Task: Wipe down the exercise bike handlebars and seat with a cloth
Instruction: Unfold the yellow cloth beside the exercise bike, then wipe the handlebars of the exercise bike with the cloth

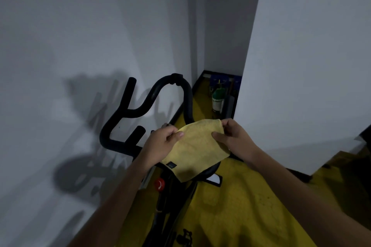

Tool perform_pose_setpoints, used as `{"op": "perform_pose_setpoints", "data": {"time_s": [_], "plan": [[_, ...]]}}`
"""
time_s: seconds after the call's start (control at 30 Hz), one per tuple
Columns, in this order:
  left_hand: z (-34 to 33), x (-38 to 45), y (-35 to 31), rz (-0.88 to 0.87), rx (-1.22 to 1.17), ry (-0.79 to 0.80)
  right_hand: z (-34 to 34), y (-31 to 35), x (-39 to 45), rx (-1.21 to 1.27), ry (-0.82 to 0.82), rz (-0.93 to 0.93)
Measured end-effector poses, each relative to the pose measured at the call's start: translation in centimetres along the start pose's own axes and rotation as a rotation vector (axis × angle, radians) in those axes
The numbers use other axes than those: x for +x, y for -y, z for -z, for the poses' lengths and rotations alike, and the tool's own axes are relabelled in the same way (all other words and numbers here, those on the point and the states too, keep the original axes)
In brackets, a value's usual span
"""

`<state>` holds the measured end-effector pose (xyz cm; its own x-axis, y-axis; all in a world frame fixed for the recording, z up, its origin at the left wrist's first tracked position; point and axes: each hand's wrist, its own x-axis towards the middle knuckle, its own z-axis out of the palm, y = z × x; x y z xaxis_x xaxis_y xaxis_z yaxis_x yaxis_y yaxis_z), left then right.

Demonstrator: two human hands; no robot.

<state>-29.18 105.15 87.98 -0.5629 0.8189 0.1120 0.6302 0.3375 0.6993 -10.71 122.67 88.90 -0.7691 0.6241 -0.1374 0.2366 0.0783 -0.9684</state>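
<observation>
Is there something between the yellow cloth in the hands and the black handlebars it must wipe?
Nothing visible. The left hand and right hand hold the yellow terry cloth spread just above the centre of the black curved tubular handlebars, whose bars are bare and open beyond it.

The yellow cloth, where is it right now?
In the head view the yellow cloth is just below centre, held up between the left hand and right hand, over the black handlebars of the bike.
</observation>
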Motion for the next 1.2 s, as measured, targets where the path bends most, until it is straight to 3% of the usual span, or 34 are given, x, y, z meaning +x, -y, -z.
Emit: {"op": "perform_pose_setpoints", "data": {"time_s": [0.23, 0.57, 0.93, 1.2], "plan": [[-1.6, 0.3, 2.2, -0.071, -0.097, 0.060, -0.9, -2.0, -0.5, -0.039, -0.077, 0.030], [-0.6, 2.3, 1.3, -0.115, -0.193, -0.024, -1.1, -1.0, 1.2, 0.050, -0.136, 0.132], [2.6, 13.1, -0.3, -0.118, 0.042, -0.226, 0.8, 3.6, 10.2, -0.023, -0.197, 0.193], [1.5, 16.4, 1.1, 0.008, 0.199, -0.309, -0.3, 3.8, 13.7, -0.199, -0.238, 0.164]]}}
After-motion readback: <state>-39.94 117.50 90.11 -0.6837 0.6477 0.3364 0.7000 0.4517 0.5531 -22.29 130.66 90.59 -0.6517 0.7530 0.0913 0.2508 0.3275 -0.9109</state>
